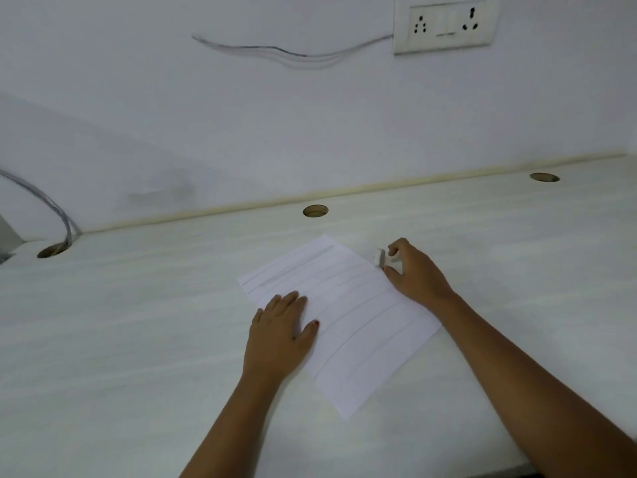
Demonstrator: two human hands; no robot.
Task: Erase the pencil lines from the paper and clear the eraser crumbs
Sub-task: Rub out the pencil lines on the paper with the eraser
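The long off-white desk with a faint wood grain [138, 322] runs flush against a plain white wall [241, 132], with a cream strip along the join. Three round cable holes are cut near its back edge: one on the left [51, 250], one in the middle [315, 211] and one on the right [544, 177]. Grey cables [51, 205] curve down the wall into the left one. High on the wall sits a white switch and socket plate [444, 24], and a thin dark wavy line [293, 53] trails leftwards from it; whether that is a wire or a mark I cannot tell.

The white sheet of paper [362, 315] lies at a slant in the middle of the desk, crossed by long faint grey pencil lines [358, 307]. The person's left hand [279, 336] lies flat on the sheet's left edge, fingers straight and together, pressing it down. The right hand [413, 274] is at the opposite edge near the far corner, with its forearm lying across the sheet's right corner. Its thumb and fingers pinch a small white block eraser [380, 257], which sits just beside the paper's edge, over the bare desk.
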